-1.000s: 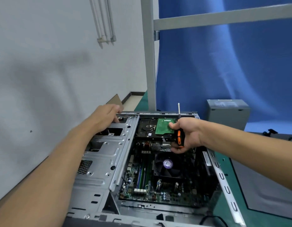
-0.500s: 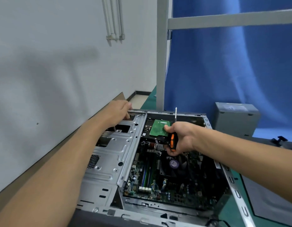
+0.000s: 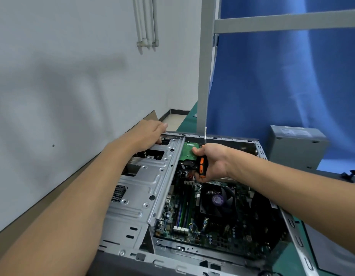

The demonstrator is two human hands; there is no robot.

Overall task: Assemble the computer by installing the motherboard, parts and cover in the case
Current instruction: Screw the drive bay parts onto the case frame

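Observation:
The open grey computer case lies on its side on the bench. Inside it sits the motherboard with a black fan. A hard drive with a green circuit board lies at the far end. The metal drive cage covers the case's left part. My left hand rests on the cage's far left corner, its fingertips curled over the edge. My right hand grips an orange-and-black screwdriver above the hard drive, with the shaft pointing up.
A grey power supply box stands to the right, behind the case. A grey post rises behind the case, in front of a blue curtain. A white wall runs close along the left. A green mat covers the bench.
The view has shifted, so the case sits further right in the frame. Both hands keep their places on the cage corner and the screwdriver.

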